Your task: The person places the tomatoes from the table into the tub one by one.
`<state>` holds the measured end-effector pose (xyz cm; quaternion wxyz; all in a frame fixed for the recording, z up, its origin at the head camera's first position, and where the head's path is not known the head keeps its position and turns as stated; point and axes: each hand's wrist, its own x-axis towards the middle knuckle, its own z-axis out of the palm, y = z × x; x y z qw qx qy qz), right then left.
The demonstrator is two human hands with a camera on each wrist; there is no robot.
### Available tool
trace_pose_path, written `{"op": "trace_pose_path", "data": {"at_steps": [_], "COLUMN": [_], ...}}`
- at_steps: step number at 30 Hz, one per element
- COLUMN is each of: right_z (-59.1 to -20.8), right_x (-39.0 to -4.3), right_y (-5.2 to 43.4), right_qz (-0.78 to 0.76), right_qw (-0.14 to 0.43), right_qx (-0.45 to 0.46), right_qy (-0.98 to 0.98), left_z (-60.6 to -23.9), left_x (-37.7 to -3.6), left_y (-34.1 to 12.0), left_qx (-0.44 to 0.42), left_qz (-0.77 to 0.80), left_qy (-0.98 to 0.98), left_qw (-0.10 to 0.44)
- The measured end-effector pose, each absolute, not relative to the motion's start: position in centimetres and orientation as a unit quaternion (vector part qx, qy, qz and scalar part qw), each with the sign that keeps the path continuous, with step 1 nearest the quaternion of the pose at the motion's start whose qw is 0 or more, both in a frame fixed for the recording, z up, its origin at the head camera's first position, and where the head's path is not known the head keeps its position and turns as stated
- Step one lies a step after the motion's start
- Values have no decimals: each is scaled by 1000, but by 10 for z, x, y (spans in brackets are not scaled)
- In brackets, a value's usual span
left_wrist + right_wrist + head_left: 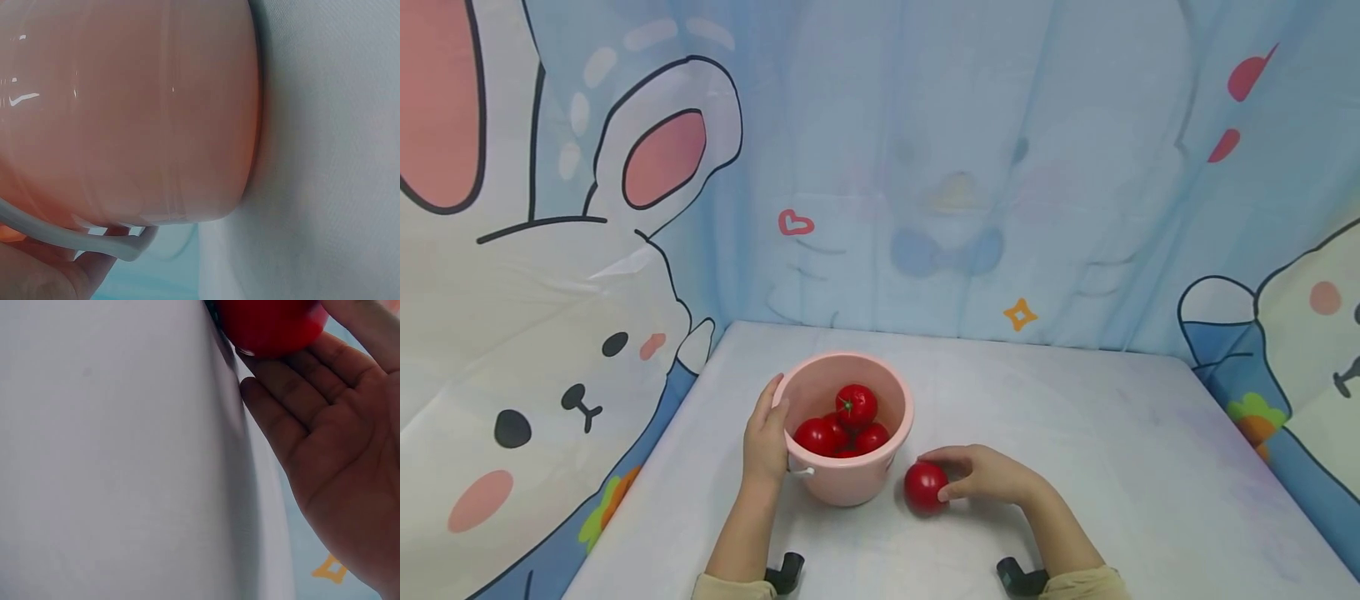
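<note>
A pink bucket [850, 479] stands on the white table and holds several red tomatoes [855, 406]. My left hand [770, 417] grips the bucket's left side, thumb at the rim. In the left wrist view the bucket wall [125, 112] fills the frame, with its white handle [94, 240] hanging just above my left hand's fingers [44, 275]. Just right of the bucket, one loose red tomato [923, 487] rests on the table, and my right hand [947, 477] curls around it from the right. The right wrist view shows this tomato [272, 322] against my fingers [294, 387].
The white cloth table [1075, 417] extends far to the right and behind the bucket. A cartoon rabbit backdrop [550, 292] walls off the left, back and right sides. Two small black pieces [786, 572] [1018, 577] sit by my wrists near the front edge.
</note>
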<state>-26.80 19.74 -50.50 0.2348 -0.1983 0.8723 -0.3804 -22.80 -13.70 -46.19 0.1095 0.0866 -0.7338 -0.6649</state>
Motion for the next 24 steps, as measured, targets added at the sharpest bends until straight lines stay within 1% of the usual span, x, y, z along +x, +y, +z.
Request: {"op": "trace_pose_path", "data": {"at_steps": [5,9,24], "right_z": [-504,-495,-424], "right_x": [-271,-274,-297], "right_y": [203,207,222], "right_qz": [-380,-385,-410], "right_qw": [221,205,170], "right_qx": [-204,-212,-239], "right_qy": [875,875,864], "left_z": [-462,-462,-463], "left_x": [-228,-228,-230], "left_y": [-137,-137,-138], "left_qx": [84,84,85], "left_qz": [-664,-664,-666], "left_qy": [-734,-735,-734], "left_qw": [109,111,105]}}
